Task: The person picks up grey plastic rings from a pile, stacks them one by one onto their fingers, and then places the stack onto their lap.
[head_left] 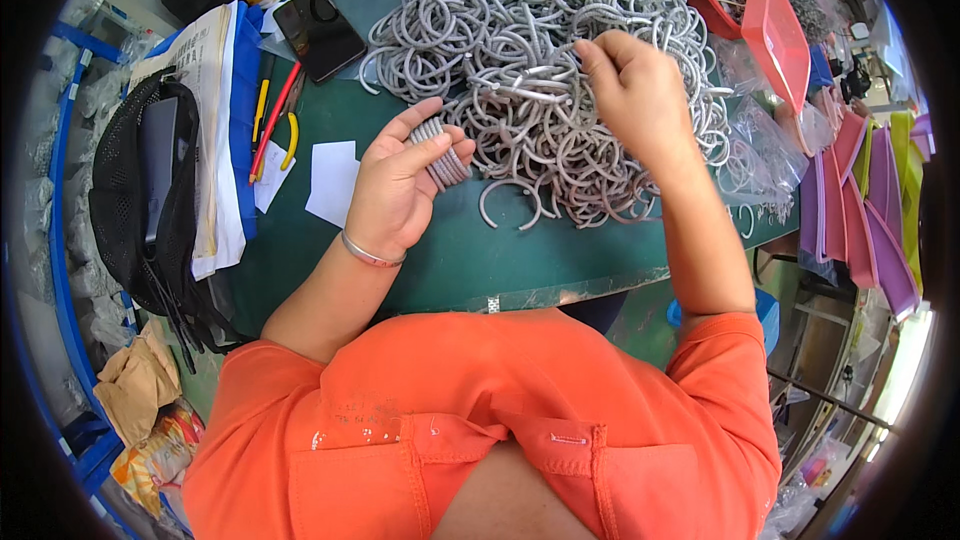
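Observation:
A large heap of grey, open C-shaped metal bangles [450, 15] covers the far middle of the green table [280, 260]. My left hand [390, 190], palm up with a bracelet on its wrist, is closed around a small stack of these bangles [440, 162] at the heap's left edge. Over the right part of the heap, my right hand [642, 100] has its thumb and fingers bent together in a pinch. What lies between those fingertips is too small to make out. Two loose bangles [528, 227] rest at the heap's near edge.
Left of the heap lie a dark phone [320, 33], pliers [289, 135], white paper slips [332, 183] and a black mesh bag [115, 180]. Red plastic bins [777, 40] and a clear plastic bag [768, 155] stand at the right. Pink, purple and green trays [870, 195] are beyond them.

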The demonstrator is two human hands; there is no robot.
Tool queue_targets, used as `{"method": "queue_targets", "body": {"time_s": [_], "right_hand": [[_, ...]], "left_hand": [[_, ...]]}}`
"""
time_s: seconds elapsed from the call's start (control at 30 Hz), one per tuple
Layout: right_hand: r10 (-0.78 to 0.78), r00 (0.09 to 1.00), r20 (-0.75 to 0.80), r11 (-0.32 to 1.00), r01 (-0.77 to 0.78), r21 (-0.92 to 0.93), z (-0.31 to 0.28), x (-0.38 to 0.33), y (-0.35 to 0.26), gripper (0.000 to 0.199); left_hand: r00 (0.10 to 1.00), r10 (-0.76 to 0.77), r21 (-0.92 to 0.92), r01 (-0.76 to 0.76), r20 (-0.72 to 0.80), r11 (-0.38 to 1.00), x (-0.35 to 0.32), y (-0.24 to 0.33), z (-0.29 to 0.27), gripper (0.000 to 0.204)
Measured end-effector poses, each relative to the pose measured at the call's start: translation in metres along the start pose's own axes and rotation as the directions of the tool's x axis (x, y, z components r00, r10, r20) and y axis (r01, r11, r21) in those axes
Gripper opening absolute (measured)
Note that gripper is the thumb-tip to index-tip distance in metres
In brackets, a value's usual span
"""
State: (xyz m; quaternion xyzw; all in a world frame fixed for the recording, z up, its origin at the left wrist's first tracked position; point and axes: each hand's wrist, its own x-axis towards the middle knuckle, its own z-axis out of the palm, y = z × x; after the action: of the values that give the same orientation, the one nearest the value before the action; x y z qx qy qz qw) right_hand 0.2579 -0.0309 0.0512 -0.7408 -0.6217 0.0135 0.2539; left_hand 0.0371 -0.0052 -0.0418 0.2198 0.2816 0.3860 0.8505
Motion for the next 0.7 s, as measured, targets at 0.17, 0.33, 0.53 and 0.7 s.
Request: {"method": "queue_targets", "body": {"time_s": [0.17,0.33,0.53,0.7], "right_hand": [[-0.363,0.931,0.022,0.927,0.359,0.111,0.012,-0.032,-0.023,0.012],[-0.084,0.981,-0.173,0.956,0.129,0.263,0.023,-0.026,-0.015,0.01],[0.249,0.932,-0.263,0.806,-0.049,0.59,0.009,0.0,-0.006,0.013],[-0.496,0.852,-0.167,0.843,0.518,0.146,0.038,-0.055,-0.042,0.021]], "left_hand": [[0.997,0.06,0.029,-0.061,0.042,0.998,-0.004,0.013,0.009,0.042],[0.996,0.068,0.028,-0.07,0.063,0.997,-0.007,0.017,0.014,0.042],[0.994,0.06,0.038,-0.064,0.088,0.997,-0.016,0.014,0.026,0.042],[0.989,0.083,-0.047,-0.078,0.119,0.996,-0.02,0.011,0.033,0.043]]}}
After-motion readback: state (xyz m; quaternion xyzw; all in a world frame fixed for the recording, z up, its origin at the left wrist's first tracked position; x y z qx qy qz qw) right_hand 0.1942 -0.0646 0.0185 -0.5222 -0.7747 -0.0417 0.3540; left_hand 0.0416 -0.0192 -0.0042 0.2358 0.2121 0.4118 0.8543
